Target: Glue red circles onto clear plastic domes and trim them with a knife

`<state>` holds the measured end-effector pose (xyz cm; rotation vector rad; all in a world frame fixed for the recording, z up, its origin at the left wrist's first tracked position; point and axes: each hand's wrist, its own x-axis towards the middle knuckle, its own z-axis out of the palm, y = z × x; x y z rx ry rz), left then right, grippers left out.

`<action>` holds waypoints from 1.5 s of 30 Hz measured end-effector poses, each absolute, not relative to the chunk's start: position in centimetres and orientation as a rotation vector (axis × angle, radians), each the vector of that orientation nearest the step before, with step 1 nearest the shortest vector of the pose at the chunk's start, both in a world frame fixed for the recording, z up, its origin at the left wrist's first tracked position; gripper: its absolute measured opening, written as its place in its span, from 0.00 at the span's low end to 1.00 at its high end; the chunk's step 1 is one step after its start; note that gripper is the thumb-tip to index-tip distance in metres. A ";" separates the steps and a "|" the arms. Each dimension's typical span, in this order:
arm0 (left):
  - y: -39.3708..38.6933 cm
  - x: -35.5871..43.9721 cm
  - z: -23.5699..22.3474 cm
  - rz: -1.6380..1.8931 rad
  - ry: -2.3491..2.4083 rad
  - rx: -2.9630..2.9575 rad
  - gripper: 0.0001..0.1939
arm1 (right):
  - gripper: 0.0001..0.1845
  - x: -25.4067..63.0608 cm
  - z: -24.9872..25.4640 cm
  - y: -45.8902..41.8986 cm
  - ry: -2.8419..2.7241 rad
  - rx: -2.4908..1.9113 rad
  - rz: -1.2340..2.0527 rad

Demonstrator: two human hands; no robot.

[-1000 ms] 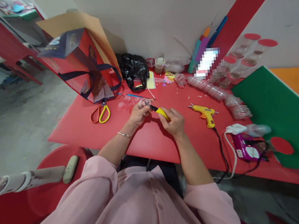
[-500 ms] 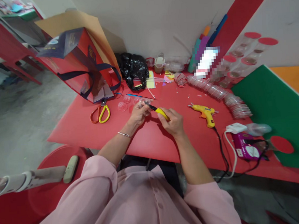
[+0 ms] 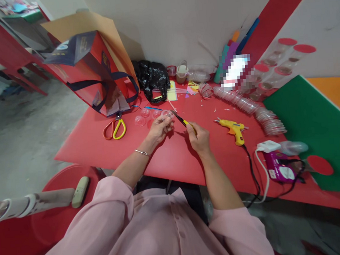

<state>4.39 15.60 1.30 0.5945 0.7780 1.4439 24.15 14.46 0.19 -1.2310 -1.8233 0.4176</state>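
My left hand (image 3: 159, 129) is closed around a small clear plastic cup (image 3: 166, 114), held just above the red table (image 3: 81, 145). My right hand (image 3: 199, 138) grips a yellow-handled craft knife (image 3: 182, 121). Its dark blade points up and left, close beside the cup. Three more clear cups (image 3: 144, 117) lie on the table just left of my left hand.
Red-and-yellow scissors (image 3: 114, 128) lie left, under a red gift bag (image 3: 96, 76). A yellow glue gun (image 3: 232, 127) with black cord, a power strip (image 3: 277, 162), stacked clear lids (image 3: 250, 106), a black plastic bag (image 3: 152, 80) and a green sheet (image 3: 312, 129) fill the back and right.
My right hand has tilted the knife so its blade points further up and away from my left hand's fingers. The cup now shows at the left fingertips.
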 end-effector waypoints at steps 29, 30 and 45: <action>16.0 4.1 0.1 1.411 0.782 0.657 0.22 | 0.30 23.9 0.7 14.3 -1.796 -1.495 0.308; 16.0 4.1 0.0 1.407 0.785 0.657 0.22 | 0.31 23.9 0.7 14.3 -1.782 -1.503 0.309; 15.9 3.6 -0.5 1.387 0.757 0.630 0.20 | 0.31 23.8 0.5 14.3 -1.824 -1.437 0.340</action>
